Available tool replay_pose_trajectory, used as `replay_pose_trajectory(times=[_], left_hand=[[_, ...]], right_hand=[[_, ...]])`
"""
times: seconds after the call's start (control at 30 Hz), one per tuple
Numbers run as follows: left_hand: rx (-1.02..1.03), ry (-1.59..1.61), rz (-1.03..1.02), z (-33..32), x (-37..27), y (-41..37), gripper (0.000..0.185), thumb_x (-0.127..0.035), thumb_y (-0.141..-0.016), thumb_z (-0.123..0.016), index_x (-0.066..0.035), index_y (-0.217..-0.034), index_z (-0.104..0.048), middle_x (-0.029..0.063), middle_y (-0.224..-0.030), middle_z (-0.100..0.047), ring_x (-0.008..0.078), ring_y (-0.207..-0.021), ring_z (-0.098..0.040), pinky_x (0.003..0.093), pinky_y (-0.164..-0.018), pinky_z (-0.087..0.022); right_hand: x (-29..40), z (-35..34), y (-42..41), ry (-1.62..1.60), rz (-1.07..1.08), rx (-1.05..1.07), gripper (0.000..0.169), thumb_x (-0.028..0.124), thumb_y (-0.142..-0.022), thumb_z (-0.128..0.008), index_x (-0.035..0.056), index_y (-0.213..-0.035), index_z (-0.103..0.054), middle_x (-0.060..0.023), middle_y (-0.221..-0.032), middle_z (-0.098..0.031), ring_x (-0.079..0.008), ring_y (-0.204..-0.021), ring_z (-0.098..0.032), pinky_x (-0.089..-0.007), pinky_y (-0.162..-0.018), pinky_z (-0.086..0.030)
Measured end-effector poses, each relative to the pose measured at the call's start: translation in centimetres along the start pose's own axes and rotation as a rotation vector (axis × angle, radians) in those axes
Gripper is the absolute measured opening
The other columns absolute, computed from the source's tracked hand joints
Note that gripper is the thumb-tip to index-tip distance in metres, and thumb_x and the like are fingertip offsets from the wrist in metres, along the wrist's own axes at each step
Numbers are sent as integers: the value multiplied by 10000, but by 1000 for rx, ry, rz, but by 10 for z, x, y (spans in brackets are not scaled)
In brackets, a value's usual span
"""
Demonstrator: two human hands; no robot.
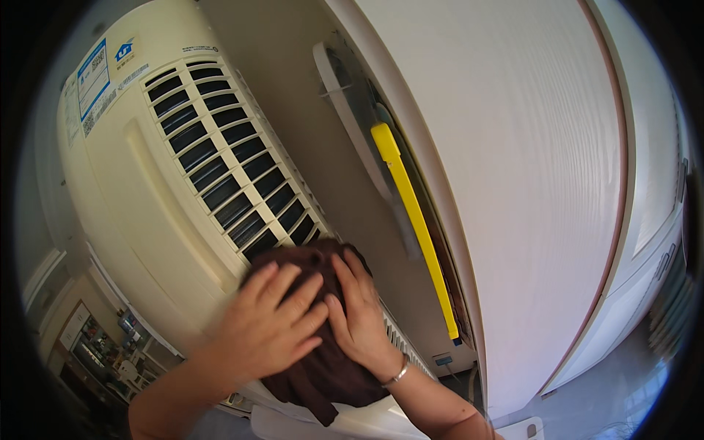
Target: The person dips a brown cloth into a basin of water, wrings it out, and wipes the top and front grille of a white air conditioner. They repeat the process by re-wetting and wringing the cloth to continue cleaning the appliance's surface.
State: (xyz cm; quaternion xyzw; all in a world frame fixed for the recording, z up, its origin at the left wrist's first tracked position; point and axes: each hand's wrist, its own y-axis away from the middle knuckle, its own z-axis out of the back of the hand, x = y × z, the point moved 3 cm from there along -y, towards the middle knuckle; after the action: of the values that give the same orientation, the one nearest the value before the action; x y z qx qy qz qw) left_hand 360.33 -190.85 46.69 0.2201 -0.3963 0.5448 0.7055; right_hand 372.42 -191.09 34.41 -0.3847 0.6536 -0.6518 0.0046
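A dark brown cloth (335, 379) lies bunched over the lower part of the slatted grille (234, 148) on a cream air-conditioner housing (170, 231). My left hand (269, 319) holds the cloth against the housing from the left, its fingers spread over the fabric and slightly blurred. From the right, my right hand (357, 319) grips the same cloth, with the fingers pointing up along the grille's edge. A silver bracelet (399, 371) circles the right wrist. Under the cloth, the grille slats are hidden.
Right of the housing, a yellow strip-like object (418, 220) and a white-rimmed flat object (346, 110) stand in a gap beside a white cabinet panel (522, 181). A wall socket (443, 361) sits low there. White plastic furniture (286, 426) is below; furnishings (132, 374) show at left.
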Motion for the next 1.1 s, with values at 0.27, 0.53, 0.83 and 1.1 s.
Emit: replay_pose_trajectory(times=[0.27,0.53,0.83,1.1], left_hand=[[-59,216,-81,-32,-45,30,417,-399,-752,-695,-180,-1100,-623,52,-1221,-564,263,-1114,-502,419,-996,-378],[-189,-134,219,-22,-13,49,321,-399,-897,-539,-208,-1136,-636,138,-1287,-513,344,-1200,-470,552,-1053,-275],[-51,-269,162,-26,-20,32,403,-513,-908,-469,-206,-1095,-650,116,-1278,-531,374,-1286,-392,632,-1070,-150],[-74,-247,200,-26,-19,36,363,-462,-859,-556,-224,-1120,-641,64,-1260,-552,328,-1248,-458,622,-1078,-152]], right_hand=[[-15,10,50,-9,-57,35,522,106,-907,-514,13,-1397,-361,-260,-1419,-344,-442,-1271,-375,-472,-1070,-306],[-83,-7,-17,-232,-100,-21,393,108,-939,-474,14,-1321,-463,-209,-1328,-482,-306,-1256,-462,-359,-1054,-350],[-69,1,-69,-550,-105,29,326,131,-955,-497,-10,-1248,-521,-166,-1271,-527,-247,-1200,-495,-322,-1021,-363],[-51,-8,-89,-527,6,-4,290,148,-967,-516,-26,-1192,-567,-134,-1219,-564,-199,-1158,-518,-292,-992,-375]])
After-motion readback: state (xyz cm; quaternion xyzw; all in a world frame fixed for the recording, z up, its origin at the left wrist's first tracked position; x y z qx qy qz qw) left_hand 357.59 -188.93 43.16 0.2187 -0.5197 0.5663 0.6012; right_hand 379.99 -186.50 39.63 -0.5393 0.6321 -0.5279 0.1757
